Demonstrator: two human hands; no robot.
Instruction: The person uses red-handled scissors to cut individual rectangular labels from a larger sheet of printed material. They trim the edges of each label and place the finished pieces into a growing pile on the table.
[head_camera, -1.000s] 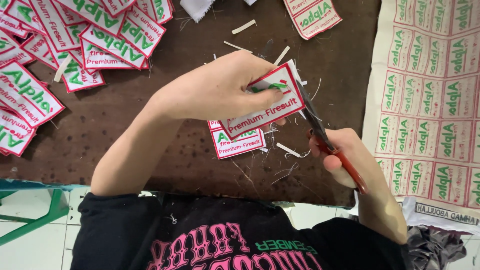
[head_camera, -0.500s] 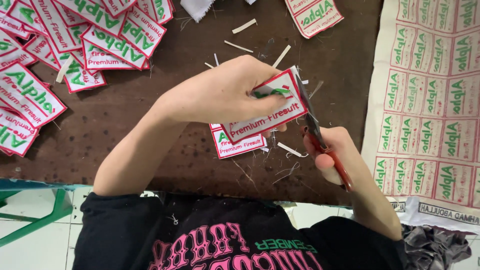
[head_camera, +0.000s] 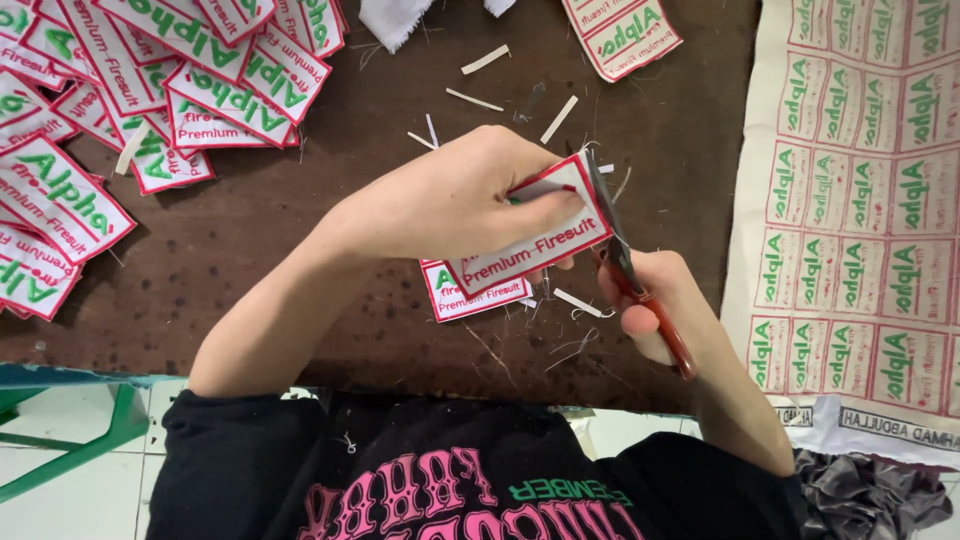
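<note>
My left hand (head_camera: 455, 195) grips a white embroidered patch (head_camera: 535, 245) with a red border and green and red lettering, held above the brown table (head_camera: 300, 230). My right hand (head_camera: 655, 305) holds red-handled scissors (head_camera: 625, 265). Their dark blades run along the patch's right edge. Under the held patch, another cut patch (head_camera: 470, 293) lies flat on the table.
A heap of cut patches (head_camera: 130, 110) covers the table's far left. One more patch (head_camera: 620, 35) lies at the top. A fabric sheet of uncut patches (head_camera: 860, 200) hangs over the right side. Thin white offcut strips (head_camera: 485, 60) are scattered about.
The scissors have slid a little further along the patch's right edge, and my left hand has turned the patch slightly. Nothing else moved.
</note>
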